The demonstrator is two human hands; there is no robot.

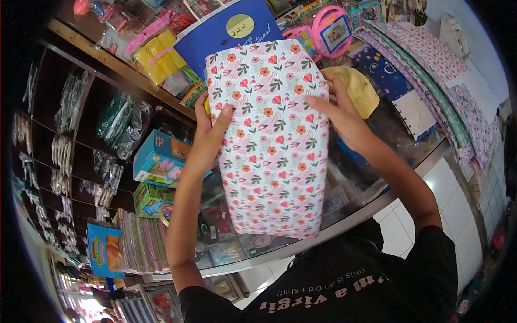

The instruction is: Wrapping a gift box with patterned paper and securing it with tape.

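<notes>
A box-shaped parcel (pixel 272 145) wrapped in white paper with pink, orange and green flowers stands tilted over a glass counter (pixel 318 245). My left hand (pixel 212 126) grips its left edge, thumb on the front and fingers partly hidden behind. At the upper right edge, my right hand (pixel 344 110) holds it too, its thumb lying on the patterned face and the other fingers behind. The parcel's back and far side are hidden. Beside my left forearm lie scissors (pixel 202 229) and a roll of tape (pixel 165 215).
Behind the parcel is a blue gift bag (pixel 215 40), with a pink toy tablet (pixel 334 32) to its right. A yellow cloth-like item (pixel 355 91) and patterned wrapping paper sheets (pixel 425 81) lie right. Boxes (pixel 161 156), stacked books (pixel 140 242) and shelves of packets (pixel 70 102) stand left.
</notes>
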